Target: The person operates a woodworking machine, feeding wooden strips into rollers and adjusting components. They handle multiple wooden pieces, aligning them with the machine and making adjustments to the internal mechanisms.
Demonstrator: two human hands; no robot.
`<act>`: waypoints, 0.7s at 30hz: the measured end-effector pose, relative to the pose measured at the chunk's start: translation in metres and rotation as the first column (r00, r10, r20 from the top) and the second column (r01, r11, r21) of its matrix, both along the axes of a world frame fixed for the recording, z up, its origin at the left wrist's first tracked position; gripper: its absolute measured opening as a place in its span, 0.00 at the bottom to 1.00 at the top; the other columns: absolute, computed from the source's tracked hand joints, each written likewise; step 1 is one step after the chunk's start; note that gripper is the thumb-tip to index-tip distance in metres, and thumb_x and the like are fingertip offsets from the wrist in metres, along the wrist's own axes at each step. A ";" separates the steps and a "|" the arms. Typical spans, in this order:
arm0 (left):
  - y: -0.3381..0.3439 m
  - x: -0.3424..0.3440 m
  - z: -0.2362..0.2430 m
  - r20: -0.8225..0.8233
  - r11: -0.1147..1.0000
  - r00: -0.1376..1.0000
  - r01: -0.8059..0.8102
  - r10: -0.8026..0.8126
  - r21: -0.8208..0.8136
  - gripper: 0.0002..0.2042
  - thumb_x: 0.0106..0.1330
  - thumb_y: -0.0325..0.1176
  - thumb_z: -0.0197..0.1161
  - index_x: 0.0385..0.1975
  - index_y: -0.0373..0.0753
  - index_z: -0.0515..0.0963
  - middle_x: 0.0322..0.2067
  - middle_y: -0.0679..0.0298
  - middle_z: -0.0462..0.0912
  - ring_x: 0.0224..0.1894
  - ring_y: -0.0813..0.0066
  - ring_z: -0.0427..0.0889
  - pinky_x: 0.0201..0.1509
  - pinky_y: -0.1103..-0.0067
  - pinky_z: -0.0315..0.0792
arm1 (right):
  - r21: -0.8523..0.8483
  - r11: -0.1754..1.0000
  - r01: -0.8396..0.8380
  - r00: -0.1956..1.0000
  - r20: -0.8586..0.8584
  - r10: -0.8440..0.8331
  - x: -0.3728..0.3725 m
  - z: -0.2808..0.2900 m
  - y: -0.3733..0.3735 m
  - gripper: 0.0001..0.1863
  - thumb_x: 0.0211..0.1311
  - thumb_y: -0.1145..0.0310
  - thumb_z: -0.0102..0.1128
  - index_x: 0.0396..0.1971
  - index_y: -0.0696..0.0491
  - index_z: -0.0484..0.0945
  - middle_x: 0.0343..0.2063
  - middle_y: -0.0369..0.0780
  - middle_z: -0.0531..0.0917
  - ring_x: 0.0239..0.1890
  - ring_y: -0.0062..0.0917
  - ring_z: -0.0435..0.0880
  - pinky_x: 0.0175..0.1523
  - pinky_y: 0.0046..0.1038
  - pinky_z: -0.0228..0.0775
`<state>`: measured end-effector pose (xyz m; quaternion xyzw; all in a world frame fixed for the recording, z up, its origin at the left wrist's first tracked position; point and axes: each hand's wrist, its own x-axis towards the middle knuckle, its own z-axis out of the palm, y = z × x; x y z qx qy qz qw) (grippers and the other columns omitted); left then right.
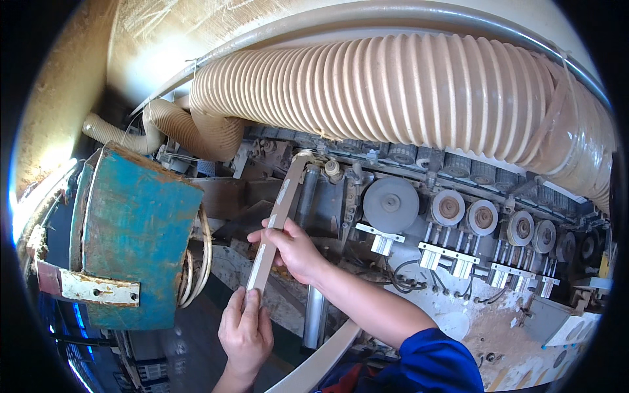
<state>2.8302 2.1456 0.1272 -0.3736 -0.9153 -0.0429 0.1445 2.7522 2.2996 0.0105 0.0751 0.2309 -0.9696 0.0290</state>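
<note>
- While both hands are closed on it, a narrow pale-brown strip slants between them and the machine, its near end low and its far end up at the metalwork.
- The left hand pinches the near end, thumb and fingers pressed around its tip.
- Farther up, the right hand grips the strip around its middle, thumb lying across it; a blue sleeve covers that upper arm.
- The far end reaches the machine parts near a round whitish knob; whether it touches them I cannot tell.
- Whitish patches mark the strip's face; whether any is lettering cannot be made out.
- At the right, markings on the pale panel are too small to read.
- Left of the hands stands a worn teal casing; a ribbed hose arches above, with grey-rimmed wheels below it.
</note>
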 end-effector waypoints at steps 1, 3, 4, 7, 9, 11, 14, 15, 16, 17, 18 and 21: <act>-0.006 0.002 -0.002 0.026 1.000 1.000 0.001 -0.001 0.026 0.20 0.58 0.21 0.67 0.52 0.31 0.79 0.49 0.41 0.79 0.46 0.45 0.84 0.49 0.66 0.80 | 0.032 0.999 -0.007 1.000 0.007 0.006 0.004 0.005 0.001 0.17 0.77 0.65 0.47 0.61 0.51 0.64 0.47 0.40 0.85 0.35 0.14 0.78 0.29 0.17 0.61; -0.013 0.007 -0.007 0.089 0.999 0.996 0.000 -0.005 0.053 0.22 0.56 0.23 0.69 0.53 0.30 0.79 0.49 0.42 0.79 0.46 0.46 0.84 0.47 0.66 0.81 | 0.123 0.992 0.009 0.997 -0.071 0.000 0.007 0.008 0.002 0.18 0.77 0.65 0.47 0.61 0.53 0.63 0.45 0.39 0.85 0.36 0.16 0.78 0.32 0.20 0.66; -0.015 0.011 -0.007 0.120 0.998 0.993 -0.001 -0.007 0.066 0.23 0.55 0.24 0.71 0.53 0.30 0.78 0.49 0.42 0.79 0.45 0.47 0.84 0.46 0.67 0.81 | 0.156 0.987 0.019 0.995 -0.096 -0.004 0.008 0.008 0.000 0.18 0.77 0.65 0.47 0.61 0.53 0.63 0.45 0.39 0.85 0.36 0.17 0.78 0.33 0.21 0.67; -0.025 0.027 -0.009 0.188 0.996 0.982 -0.051 0.036 0.079 0.25 0.53 0.26 0.74 0.54 0.32 0.78 0.50 0.43 0.79 0.45 0.48 0.85 0.45 0.68 0.82 | 0.253 0.967 0.037 0.991 -0.137 -0.003 0.017 0.011 -0.005 0.16 0.76 0.68 0.47 0.59 0.56 0.64 0.43 0.41 0.85 0.40 0.20 0.79 0.44 0.26 0.71; -0.032 0.033 -0.011 0.257 0.994 0.966 -0.032 0.004 0.104 0.26 0.52 0.27 0.75 0.54 0.32 0.78 0.50 0.44 0.80 0.46 0.48 0.85 0.46 0.68 0.82 | 0.354 0.933 0.070 0.986 -0.169 -0.010 0.025 0.008 -0.009 0.15 0.75 0.70 0.47 0.58 0.57 0.64 0.42 0.41 0.85 0.42 0.20 0.79 0.48 0.27 0.71; -0.039 0.040 -0.021 0.331 0.986 0.943 -0.034 -0.022 0.162 0.28 0.51 0.30 0.77 0.54 0.33 0.78 0.51 0.44 0.80 0.48 0.49 0.84 0.48 0.69 0.81 | 0.425 0.896 0.126 0.976 -0.216 -0.035 0.038 0.011 -0.003 0.14 0.75 0.73 0.46 0.56 0.58 0.65 0.40 0.42 0.85 0.44 0.21 0.80 0.52 0.27 0.71; -0.053 0.057 -0.028 0.365 0.990 0.931 -0.064 0.014 0.123 0.29 0.51 0.34 0.77 0.55 0.32 0.78 0.54 0.42 0.79 0.53 0.49 0.83 0.54 0.68 0.78 | 0.511 0.829 0.226 0.954 -0.287 -0.083 0.059 0.015 0.006 0.13 0.74 0.73 0.47 0.54 0.60 0.66 0.38 0.42 0.84 0.41 0.21 0.81 0.49 0.27 0.73; -0.062 0.062 -0.032 0.378 0.988 0.925 -0.097 0.046 0.117 0.29 0.52 0.34 0.76 0.56 0.32 0.77 0.56 0.44 0.77 0.54 0.49 0.82 0.55 0.68 0.77 | 0.534 0.806 0.255 0.954 -0.277 -0.118 0.063 0.013 0.006 0.13 0.73 0.72 0.48 0.54 0.61 0.67 0.36 0.42 0.85 0.38 0.23 0.83 0.46 0.28 0.75; -0.064 0.070 -0.029 0.446 0.988 0.892 -0.131 0.081 0.084 0.27 0.59 0.31 0.70 0.59 0.33 0.74 0.62 0.46 0.70 0.55 0.54 0.79 0.59 0.69 0.75 | 0.614 0.755 0.231 0.968 -0.226 -0.113 0.071 0.013 0.013 0.14 0.73 0.71 0.47 0.54 0.61 0.68 0.35 0.42 0.85 0.37 0.23 0.84 0.46 0.29 0.76; -0.069 0.080 -0.024 0.509 0.981 0.850 -0.186 0.135 0.050 0.25 0.65 0.29 0.64 0.62 0.34 0.72 0.67 0.47 0.63 0.57 0.59 0.77 0.62 0.71 0.72 | 0.688 0.702 0.184 0.981 -0.172 -0.089 0.076 0.016 0.018 0.14 0.73 0.71 0.47 0.54 0.61 0.68 0.33 0.42 0.85 0.36 0.24 0.85 0.45 0.30 0.76; -0.075 0.078 -0.029 0.415 0.995 0.908 -0.087 0.056 0.055 0.21 0.64 0.30 0.65 0.57 0.33 0.76 0.62 0.48 0.72 0.55 0.60 0.79 0.62 0.72 0.71 | 0.772 0.612 0.170 0.985 -0.109 -0.136 0.080 0.014 0.025 0.16 0.73 0.69 0.47 0.54 0.61 0.69 0.31 0.43 0.85 0.35 0.27 0.86 0.45 0.31 0.77; -0.083 0.092 -0.031 0.513 0.997 0.857 -0.074 0.048 0.031 0.19 0.61 0.32 0.68 0.51 0.33 0.79 0.49 0.51 0.80 0.49 0.60 0.82 0.56 0.72 0.74 | 0.920 0.384 -0.077 0.995 0.092 -0.023 0.097 0.039 0.055 0.12 0.68 0.67 0.50 0.45 0.58 0.68 0.30 0.51 0.84 0.33 0.46 0.87 0.40 0.45 0.80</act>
